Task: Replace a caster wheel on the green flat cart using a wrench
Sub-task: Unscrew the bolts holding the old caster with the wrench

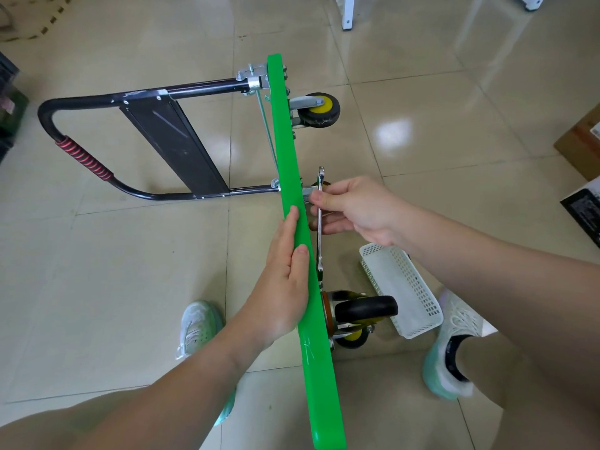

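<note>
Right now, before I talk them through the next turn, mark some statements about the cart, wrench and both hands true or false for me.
1. The green cart stands on its edge, wheels facing the person's right. True.
2. The left hand holds the wrench. False: the left hand lies flat against the cart deck; the right hand grips the wrench.
3. The white basket sits on the floor beside the right shoe. True.
4. The black handle is folded flat against the deck. False: it sticks out to the left, away from the deck.
5. The wrench's far end is at the caster bracket near the handle hinge. True.
</note>
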Demonstrator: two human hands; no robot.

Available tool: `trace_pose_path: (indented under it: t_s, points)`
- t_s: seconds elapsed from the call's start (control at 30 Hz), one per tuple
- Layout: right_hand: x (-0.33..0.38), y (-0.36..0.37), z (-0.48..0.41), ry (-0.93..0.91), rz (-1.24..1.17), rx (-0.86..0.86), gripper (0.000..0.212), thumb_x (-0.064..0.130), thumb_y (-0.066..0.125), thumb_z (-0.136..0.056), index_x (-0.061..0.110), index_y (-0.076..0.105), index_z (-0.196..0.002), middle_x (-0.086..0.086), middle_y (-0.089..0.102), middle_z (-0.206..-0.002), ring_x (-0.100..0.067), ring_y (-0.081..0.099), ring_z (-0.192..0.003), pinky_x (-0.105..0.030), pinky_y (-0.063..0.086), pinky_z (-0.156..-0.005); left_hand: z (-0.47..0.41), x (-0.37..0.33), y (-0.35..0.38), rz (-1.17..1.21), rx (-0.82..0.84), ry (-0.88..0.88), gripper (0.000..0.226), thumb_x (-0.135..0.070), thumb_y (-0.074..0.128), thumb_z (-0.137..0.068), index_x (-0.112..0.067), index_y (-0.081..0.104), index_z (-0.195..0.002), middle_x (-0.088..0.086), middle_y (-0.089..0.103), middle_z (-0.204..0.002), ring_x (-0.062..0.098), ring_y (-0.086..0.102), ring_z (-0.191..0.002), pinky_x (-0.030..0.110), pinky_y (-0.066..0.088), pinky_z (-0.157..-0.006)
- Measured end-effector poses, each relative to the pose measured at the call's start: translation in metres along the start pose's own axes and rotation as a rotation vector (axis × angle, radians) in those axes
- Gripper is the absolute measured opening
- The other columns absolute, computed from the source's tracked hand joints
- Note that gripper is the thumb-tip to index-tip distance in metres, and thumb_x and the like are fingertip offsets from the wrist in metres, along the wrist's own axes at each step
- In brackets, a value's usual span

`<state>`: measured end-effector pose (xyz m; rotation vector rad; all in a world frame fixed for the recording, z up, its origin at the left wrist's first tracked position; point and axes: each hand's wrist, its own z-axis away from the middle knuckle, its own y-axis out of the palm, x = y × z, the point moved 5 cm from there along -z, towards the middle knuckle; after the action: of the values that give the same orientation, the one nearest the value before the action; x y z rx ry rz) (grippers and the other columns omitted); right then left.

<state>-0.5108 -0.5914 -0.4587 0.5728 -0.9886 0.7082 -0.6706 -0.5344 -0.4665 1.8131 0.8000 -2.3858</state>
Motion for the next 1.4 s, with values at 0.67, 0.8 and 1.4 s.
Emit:
trace_pose_path:
  t_s: [0.67,0.8,1.4]
  points:
    - [0.005,0.008,0.062,-0.278,0.069,-0.025,0.013,0.010,0.073,-0.088,0.020,0.074,-0.095,0.002,0.078,-0.087,-0.013,0.074,-0.088,-0.038,0.061,-0.085,-0.002,0.000,0.002,-0.009,-0.028,0.003,0.056,-0.021,0.027,-0.114,-0.033,0.008,-0.165,-0.019,0.015,-0.169,-0.010,0.012,-0.153,0.000,0.008,-0.115]
    - [0.002,0.013,0.092,-0.424,0.154,0.001,0.021,0.005,0.079,-0.081,0.022,0.076,-0.093,0.008,0.077,-0.089,-0.008,0.073,-0.088,-0.034,0.058,-0.092,0.000,0.001,0.002,0.013,-0.040,-0.001,0.055,-0.027,0.028,-0.114,-0.037,0.008,-0.164,-0.016,0.014,-0.171,-0.006,0.013,-0.155,0.021,0.009,-0.128]
    - [0.009,-0.015,0.025,-0.105,-0.025,-0.108,0.015,0.013,0.069,-0.093,-0.001,0.069,-0.100,-0.013,0.072,-0.085,-0.025,0.075,-0.072,-0.031,0.061,-0.065,0.002,-0.002,0.000,0.019,-0.014,-0.026,0.056,-0.024,0.027,-0.113,-0.038,0.007,-0.164,-0.022,0.013,-0.169,-0.012,0.011,-0.152,0.016,0.009,-0.126]
